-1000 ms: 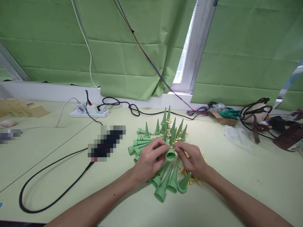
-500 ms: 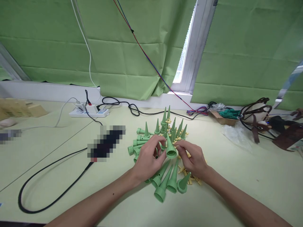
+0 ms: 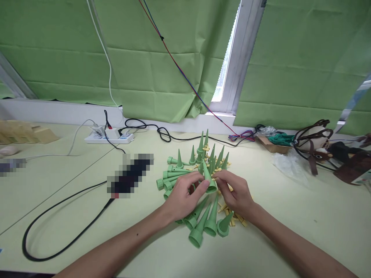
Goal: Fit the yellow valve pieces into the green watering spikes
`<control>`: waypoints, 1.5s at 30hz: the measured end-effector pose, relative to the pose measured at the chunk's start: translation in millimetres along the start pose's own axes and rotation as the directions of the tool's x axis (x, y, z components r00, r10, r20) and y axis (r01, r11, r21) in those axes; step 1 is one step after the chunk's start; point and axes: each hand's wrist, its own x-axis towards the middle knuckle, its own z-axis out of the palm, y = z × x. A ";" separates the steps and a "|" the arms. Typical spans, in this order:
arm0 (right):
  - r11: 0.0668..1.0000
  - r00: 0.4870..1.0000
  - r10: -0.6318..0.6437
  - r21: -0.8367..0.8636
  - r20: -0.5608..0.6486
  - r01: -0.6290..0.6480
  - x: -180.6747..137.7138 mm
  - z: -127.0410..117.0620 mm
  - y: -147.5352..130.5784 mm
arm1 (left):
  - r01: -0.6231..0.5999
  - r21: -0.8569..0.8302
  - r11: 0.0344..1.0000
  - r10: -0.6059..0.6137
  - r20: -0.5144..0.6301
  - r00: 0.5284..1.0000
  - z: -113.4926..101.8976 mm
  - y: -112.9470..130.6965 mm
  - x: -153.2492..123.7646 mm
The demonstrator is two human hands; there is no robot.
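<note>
A hollow green plastic cone spike (image 3: 206,173) is tilted with its point away from me and its open ring end toward me. My left hand (image 3: 183,197) grips it between thumb and fingers. Close against the cone's right side, my right hand (image 3: 236,194) is closed in a pinch. A bit of a small yellow plastic piece shows at its fingertips, mostly hidden. Below my hands lie several more green cone spikes (image 3: 197,234). Under and beside my right hand is a heap of small yellow plastic pieces (image 3: 239,220).
Behind my hands, several green spikes (image 3: 225,161) stand upright, some with yellow pieces. More lie on their sides at left. A pixelated dark device (image 3: 131,175) with a black cable lies left. A power strip (image 3: 108,138) and clear plastic bag (image 3: 291,166) are toward the back.
The left thumb has slid forward onto the cone's side near its ring end. The cone has turned slightly. My right hand stays beside it, almost still.
</note>
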 end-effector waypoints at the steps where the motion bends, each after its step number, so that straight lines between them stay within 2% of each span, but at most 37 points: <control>1: 1.000 1.000 0.000 -0.001 0.001 0.000 0.2 -0.1 0.1 | -0.001 0.000 1.000 0.001 0.002 1.000 0.0 0.1 0.2; 15: 1.000 1.000 0.026 -0.017 0.001 -0.026 -2.0 -1.2 4.0 | -0.035 0.016 0.999 0.034 0.034 0.999 -1.6 -1.3 -1.7; 32: 0.996 0.996 0.082 -0.027 0.039 -0.081 -3.2 -0.9 4.2 | -0.108 -0.007 0.994 0.108 -0.022 0.994 2.7 -10.9 -4.2; 40: 0.994 0.989 0.113 -0.018 0.094 -0.111 -1.9 -1.3 2.2 | -0.150 0.049 0.988 0.152 -0.054 0.987 3.0 -11.9 -4.0; 45: 0.992 0.983 0.128 -0.008 0.133 -0.128 -0.8 -1.0 2.0 | -0.209 0.094 0.973 0.213 -0.034 0.976 3.6 -16.0 -5.6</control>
